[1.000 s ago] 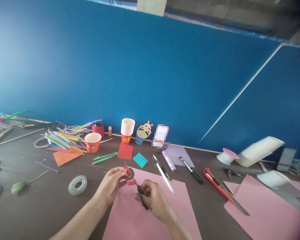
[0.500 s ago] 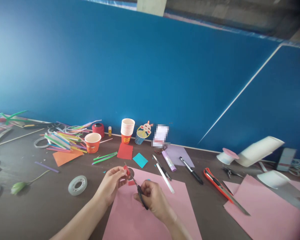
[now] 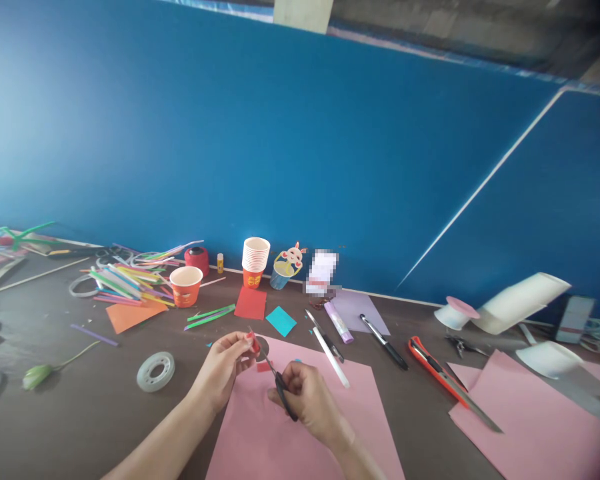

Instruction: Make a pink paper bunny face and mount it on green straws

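Fingers of my left hand (image 3: 226,365) pinch a small red paper piece (image 3: 255,343) above the top edge of a pink sheet (image 3: 305,427). Black-handled scissors (image 3: 281,390) are gripped in my right hand (image 3: 307,395), their blades pointing up and left to the red piece. Another small red scrap (image 3: 264,366) lies on the pink sheet below the blades. Beyond my hands are a red paper square (image 3: 251,303) and a blue paper square (image 3: 281,321).
A tape roll (image 3: 155,371) lies left of my left forearm. Stacked paper cups (image 3: 255,260) stand by the blue wall. To the right are a white pen (image 3: 331,360), a black pen (image 3: 384,342) and an orange cutter (image 3: 445,377) with its blade out.
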Action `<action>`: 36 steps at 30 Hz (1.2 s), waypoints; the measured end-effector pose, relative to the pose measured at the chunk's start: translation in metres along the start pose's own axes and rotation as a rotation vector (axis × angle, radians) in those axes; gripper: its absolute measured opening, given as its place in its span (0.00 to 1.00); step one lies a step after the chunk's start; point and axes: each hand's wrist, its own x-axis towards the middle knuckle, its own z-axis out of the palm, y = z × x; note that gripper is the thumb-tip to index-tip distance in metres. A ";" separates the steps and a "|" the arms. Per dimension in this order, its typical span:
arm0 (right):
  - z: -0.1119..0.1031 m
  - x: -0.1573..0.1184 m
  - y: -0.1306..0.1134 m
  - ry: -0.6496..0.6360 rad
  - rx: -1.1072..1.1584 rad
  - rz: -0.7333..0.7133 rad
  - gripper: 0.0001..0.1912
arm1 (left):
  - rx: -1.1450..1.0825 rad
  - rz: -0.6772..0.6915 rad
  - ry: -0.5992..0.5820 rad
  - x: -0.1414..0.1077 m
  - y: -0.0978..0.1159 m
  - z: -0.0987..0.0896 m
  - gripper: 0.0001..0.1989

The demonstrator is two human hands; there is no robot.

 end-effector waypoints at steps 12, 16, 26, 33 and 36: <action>-0.002 -0.001 -0.001 -0.025 0.016 0.020 0.18 | -0.012 -0.009 -0.008 0.003 -0.001 -0.004 0.06; -0.003 -0.001 0.001 -0.027 0.019 0.019 0.18 | -0.015 -0.011 -0.005 0.003 -0.002 -0.004 0.06; -0.005 0.001 0.004 -0.030 -0.008 0.001 0.17 | -0.027 -0.002 -0.004 0.004 0.000 -0.004 0.05; -0.007 -0.001 0.000 -0.034 -0.011 0.002 0.19 | 0.000 0.014 -0.005 0.004 0.000 -0.005 0.06; -0.008 -0.001 -0.001 -0.025 -0.025 -0.022 0.18 | 0.023 0.023 0.002 0.004 -0.001 -0.006 0.07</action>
